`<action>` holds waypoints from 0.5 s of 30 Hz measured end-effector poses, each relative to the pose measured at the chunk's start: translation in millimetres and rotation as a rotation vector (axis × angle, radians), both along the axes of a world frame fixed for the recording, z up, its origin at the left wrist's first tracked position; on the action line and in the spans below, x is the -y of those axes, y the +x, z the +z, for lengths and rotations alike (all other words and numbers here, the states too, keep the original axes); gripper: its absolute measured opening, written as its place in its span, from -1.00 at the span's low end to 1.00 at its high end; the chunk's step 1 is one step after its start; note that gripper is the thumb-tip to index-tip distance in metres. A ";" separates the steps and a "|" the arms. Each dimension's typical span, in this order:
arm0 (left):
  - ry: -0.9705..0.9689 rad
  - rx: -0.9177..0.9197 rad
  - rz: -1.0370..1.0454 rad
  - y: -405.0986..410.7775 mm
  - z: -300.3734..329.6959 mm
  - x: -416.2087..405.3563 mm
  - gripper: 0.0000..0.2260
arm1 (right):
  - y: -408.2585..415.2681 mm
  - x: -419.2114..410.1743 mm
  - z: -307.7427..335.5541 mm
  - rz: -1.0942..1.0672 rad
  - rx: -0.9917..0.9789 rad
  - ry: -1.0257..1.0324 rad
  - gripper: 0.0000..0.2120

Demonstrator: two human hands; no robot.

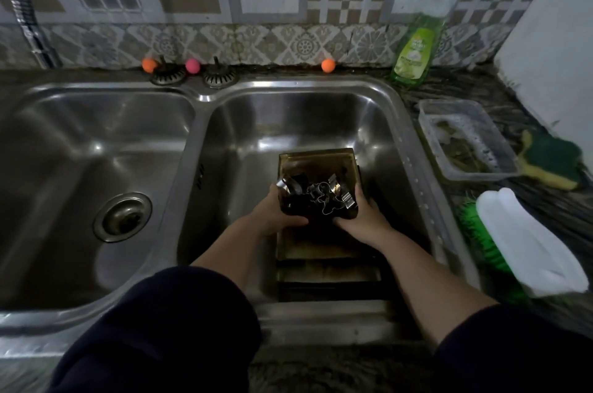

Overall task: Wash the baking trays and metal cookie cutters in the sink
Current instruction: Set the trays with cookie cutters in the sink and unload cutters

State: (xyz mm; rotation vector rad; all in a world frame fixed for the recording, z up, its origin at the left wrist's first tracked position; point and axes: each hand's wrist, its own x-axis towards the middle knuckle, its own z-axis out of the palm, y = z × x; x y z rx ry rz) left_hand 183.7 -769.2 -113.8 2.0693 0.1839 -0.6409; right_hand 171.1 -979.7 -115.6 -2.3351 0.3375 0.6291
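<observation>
Steel cookie cutters [321,196] are lying in a heap inside a small dark tray [316,168], which both hands are holding up over the right basin of the sink [288,116]. The left hand [276,213] is gripping the tray's near left corner, and the right hand [365,213] is gripping the near right corner, thumbs resting on the rim. More baking trays [327,264] are sitting stacked below, leaning against the basin's near wall. On the counter to the right, a green soap bottle [417,49], a clear plastic tub [468,139], a yellow and green sponge [552,161] and a green brush [513,241] are waiting.
</observation>
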 end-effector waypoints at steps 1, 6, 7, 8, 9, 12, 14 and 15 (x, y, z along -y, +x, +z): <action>0.061 0.033 -0.007 4.8 2.3 -2.8 0.07 | 0.5 -1.3 3.0 0.037 0.021 -0.072 -0.03; 0.431 0.272 -0.245 24.9 20.0 -6.8 0.02 | 13.7 -14.4 22.2 0.224 0.165 -0.259 -0.01; 0.481 0.302 -0.320 27.6 24.2 -4.8 -0.02 | 18.7 -18.8 25.5 0.256 0.174 -0.280 -0.02; 0.522 0.317 -0.389 30.9 26.0 -2.8 -0.05 | 23.5 -23.6 28.2 0.285 0.178 -0.301 -0.02; 0.562 0.326 -0.451 35.0 26.7 -0.5 -0.08 | 28.4 -28.4 30.2 0.309 0.172 -0.321 -0.04; 0.652 0.337 -0.558 46.4 22.3 3.4 -0.17 | 41.4 -39.2 30.2 0.363 0.094 -0.382 -0.06; 0.655 0.353 -0.556 51.1 18.8 4.5 -0.26 | 47.2 -45.5 26.3 0.394 0.045 -0.443 -0.12; 0.646 0.367 -0.543 52.2 17.7 4.2 -0.31 | 49.8 -48.5 24.1 0.397 0.030 -0.465 -0.15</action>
